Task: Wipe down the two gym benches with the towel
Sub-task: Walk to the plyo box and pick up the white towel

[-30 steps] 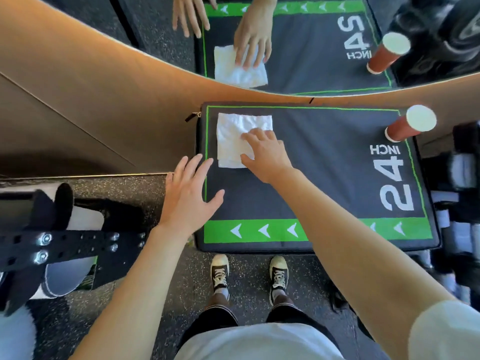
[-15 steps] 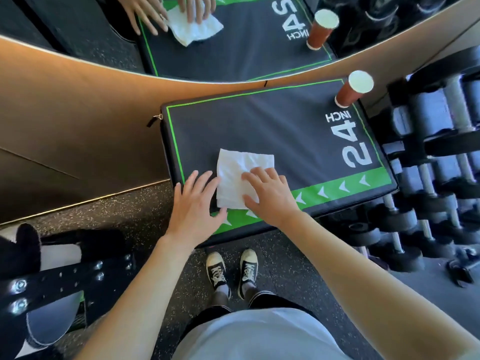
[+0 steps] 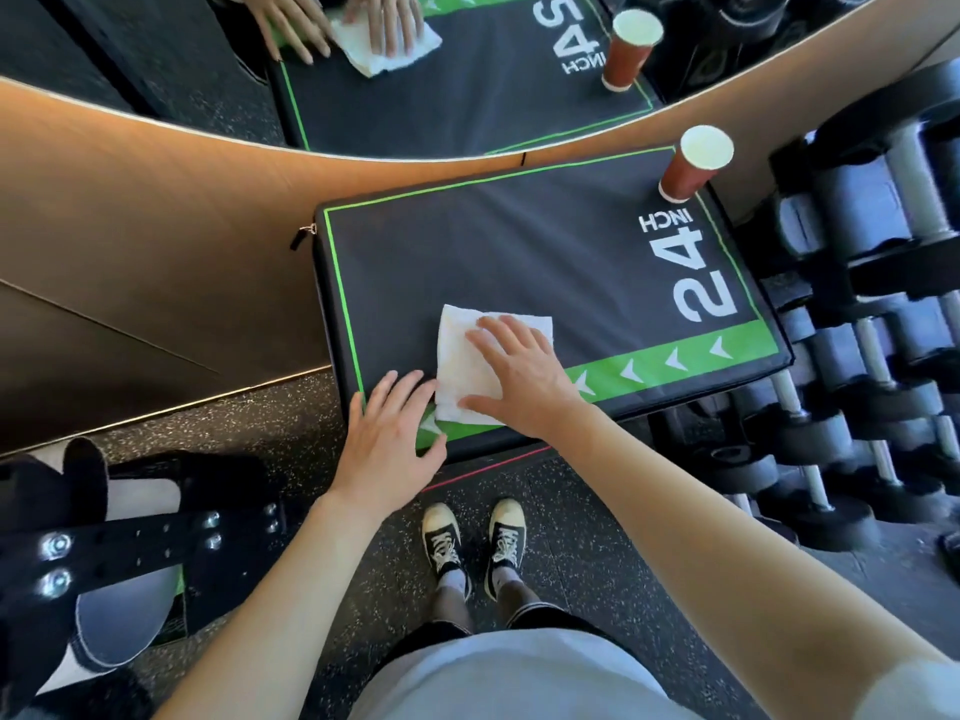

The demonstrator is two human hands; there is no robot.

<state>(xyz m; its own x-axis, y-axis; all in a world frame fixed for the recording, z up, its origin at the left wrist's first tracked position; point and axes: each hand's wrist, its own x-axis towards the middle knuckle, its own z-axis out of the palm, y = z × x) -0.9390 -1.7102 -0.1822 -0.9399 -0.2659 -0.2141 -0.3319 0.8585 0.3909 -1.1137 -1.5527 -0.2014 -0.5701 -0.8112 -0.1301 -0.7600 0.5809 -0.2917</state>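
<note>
A black padded bench (image 3: pixel 509 252) with green trim and "24 INCH" lettering stands in front of me against a mirrored wall. A folded white towel (image 3: pixel 462 356) lies on its near left part. My right hand (image 3: pixel 519 376) presses flat on the towel with fingers spread. My left hand (image 3: pixel 389 433) rests open on the bench's near left corner, just beside the towel.
A red-brown paper cup (image 3: pixel 693 163) stands on the bench's far right corner. A rack of dumbbells (image 3: pixel 872 314) fills the right side. Black gym equipment with bolts (image 3: pixel 104 553) sits at the lower left. The mirror (image 3: pixel 415 70) above repeats the scene.
My right hand has dragged the towel from the bench's far left corner to its near edge. My left hand moved onto the near left corner. The view shifted left.
</note>
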